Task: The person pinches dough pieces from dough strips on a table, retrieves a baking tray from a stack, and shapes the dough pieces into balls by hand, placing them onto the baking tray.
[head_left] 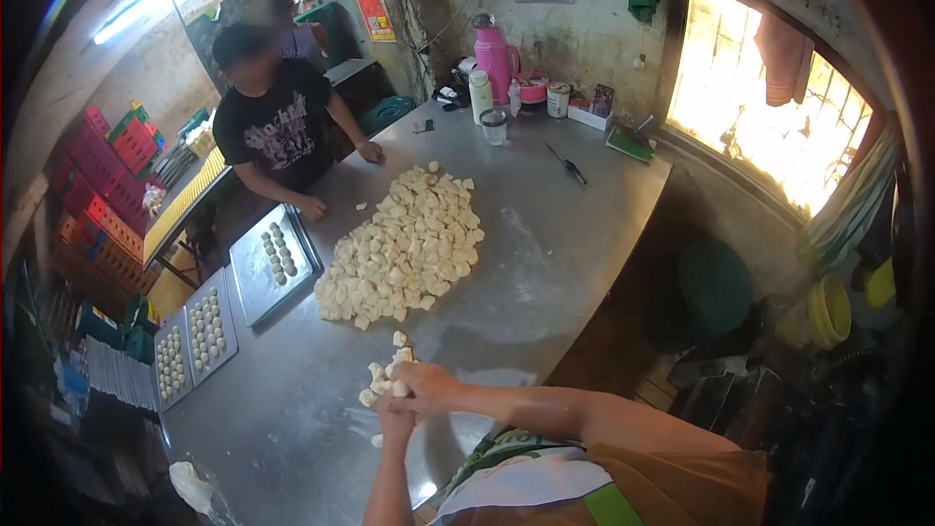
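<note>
Evidently, the loose dough pieces point(374, 379) lie toward the near edge of the tabletop point(545, 263) because that spot falls within easy reach of the person's arms, apart from the large dough pile point(399, 253) spread over the middle. The right hand point(430, 386) comes in from the right with its fingers bent over the small cluster, a pose that probably keeps the lumps from scattering. The left hand point(396, 415) is partly folded close against it, on the side of the near edge, perhaps to steady the same lumps; how firmly either hand closes on a piece cannot be told, since the fingers are largely hidden. The pile seems set centrally so that the co-worker point(282, 127) at the left edge can reach it too. A tray point(251, 280) with rows of rounded dough balls point(290, 269) lies at that edge, near the co-worker's hand point(312, 207), and two further trays point(229, 339) follow toward the near left corner, likely to keep shaped dough away from loose lumps. As for position, the cluster sits right at the right hand's fingertips, on the side toward the left edge, with one lump just beyond toward the pile; another lies apart, beside the left wrist. The pile itself is past both hands, untouched by either.
</note>
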Demonstrator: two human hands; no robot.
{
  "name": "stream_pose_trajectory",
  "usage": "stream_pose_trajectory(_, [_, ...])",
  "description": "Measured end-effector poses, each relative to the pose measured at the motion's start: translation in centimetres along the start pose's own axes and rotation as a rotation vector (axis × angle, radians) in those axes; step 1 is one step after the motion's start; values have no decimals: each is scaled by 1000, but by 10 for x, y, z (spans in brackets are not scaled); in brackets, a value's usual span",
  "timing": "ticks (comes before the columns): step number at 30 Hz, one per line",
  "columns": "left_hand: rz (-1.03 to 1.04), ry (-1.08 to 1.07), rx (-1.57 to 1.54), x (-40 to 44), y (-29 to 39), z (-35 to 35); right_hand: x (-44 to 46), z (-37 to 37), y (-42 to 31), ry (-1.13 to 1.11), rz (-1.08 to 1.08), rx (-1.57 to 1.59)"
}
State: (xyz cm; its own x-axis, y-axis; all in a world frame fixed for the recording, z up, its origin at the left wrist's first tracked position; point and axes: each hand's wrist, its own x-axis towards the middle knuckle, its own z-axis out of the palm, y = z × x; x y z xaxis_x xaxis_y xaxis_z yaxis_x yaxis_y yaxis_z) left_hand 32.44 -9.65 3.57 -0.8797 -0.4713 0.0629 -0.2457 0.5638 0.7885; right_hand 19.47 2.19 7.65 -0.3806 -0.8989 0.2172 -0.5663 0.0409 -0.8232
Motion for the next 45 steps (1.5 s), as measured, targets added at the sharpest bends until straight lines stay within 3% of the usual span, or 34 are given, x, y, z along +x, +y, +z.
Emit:
stream_pose_trajectory(2, [-10,-68,135,-11,11,3,-1,-3,5,-49,248,-212])
stream_pose_trajectory(5, [-15,-223,400,-22,42,-2,6,-18,36,-98,388,-230])
stream_pose_trajectory(7, [-75,-120,-34,-34,51,-12,-1,-8,48,-133,465,-224])
stream_pose_trajectory(8, [-92,-52,-257,-31,53,-13,-2,-6,51,-62,309,-229])
stream_pose_trajectory(9, [-94,-50,-256,-29,52,-11,-6,0,53,4,158,-227])
stream_pose_trajectory(10, [40,117,-168,-27,47,-6,-11,6,49,73,12,-221])
stream_pose_trajectory(12, [333,451,5,-7,36,4,-11,9,44,51,-78,-127])
stream_pose_trajectory(13, [335,459,2,2,33,5,-11,11,35,8,-172,-27])
stream_pose_trajectory(15, [212,157,-100,0,17,-10,-6,18,10,-114,-319,101])
stream_pose_trajectory(16, [147,31,-152,-3,7,-24,-3,8,-2,1,-340,85])
stream_pose_trajectory(17, [83,87,-209,-1,-2,-21,0,2,-9,127,-356,72])
stream_pose_trajectory(18, [33,129,-274,4,3,-11,1,8,-11,173,-184,-13])
stream_pose_trajectory(19, [-59,67,-125,2,8,-2,-2,12,-10,225,-2,-107])
stream_pose_trajectory(21, [-157,7,9,-7,23,-7,0,7,14,54,249,-256])
stream_pose_trajectory(22, [-13,-88,9,-12,28,-11,1,2,28,47,248,-262])
stream_pose_trajectory(24, [296,-294,13,-12,33,-17,3,-12,46,-53,455,-320])
stream_pose_trajectory(25, [293,-307,8,-15,26,-18,-6,-8,48,-54,468,-317])
stream_pose_trajectory(28, [159,-57,-267,2,9,-22,-11,-5,44,212,120,-444])
stream_pose_trajectory(29, [157,-60,-268,0,12,-23,-14,-1,35,210,123,-444])
stream_pose_trajectory(31, [348,159,-224,12,31,-26,-7,-1,12,-64,-70,-101])
stream_pose_trajectory(32, [428,264,-203,10,37,-24,-6,0,2,-66,-66,-104])
stream_pose_trajectory(33, [415,261,-205,7,29,-20,-7,2,-8,10,-101,-61])
stream_pose_trajectory(36, [148,-13,-359,21,-11,-17,-3,4,-15,175,-196,24])
stream_pose_trajectory(37, [155,-11,-356,24,-4,-16,-1,5,-6,187,-82,-50])
stream_pose_trajectory(39, [-18,-229,15,21,28,-12,-1,7,12,198,153,-194])
stream_pose_trajectory(40, [-117,-335,198,12,40,-11,-2,1,18,187,150,-189])
stream_pose_trajectory(41, [-123,-328,202,5,47,-13,3,-13,24,56,256,-307])
stream_pose_trajectory(42, [31,-292,93,2,56,-14,7,-26,29,-67,360,-427])
stream_pose_trajectory(44, [314,-227,-131,-17,62,-14,-13,-24,42,13,299,-439])
stream_pose_trajectory(45, [311,-207,-127,-12,57,-10,-15,-29,44,97,222,-468])
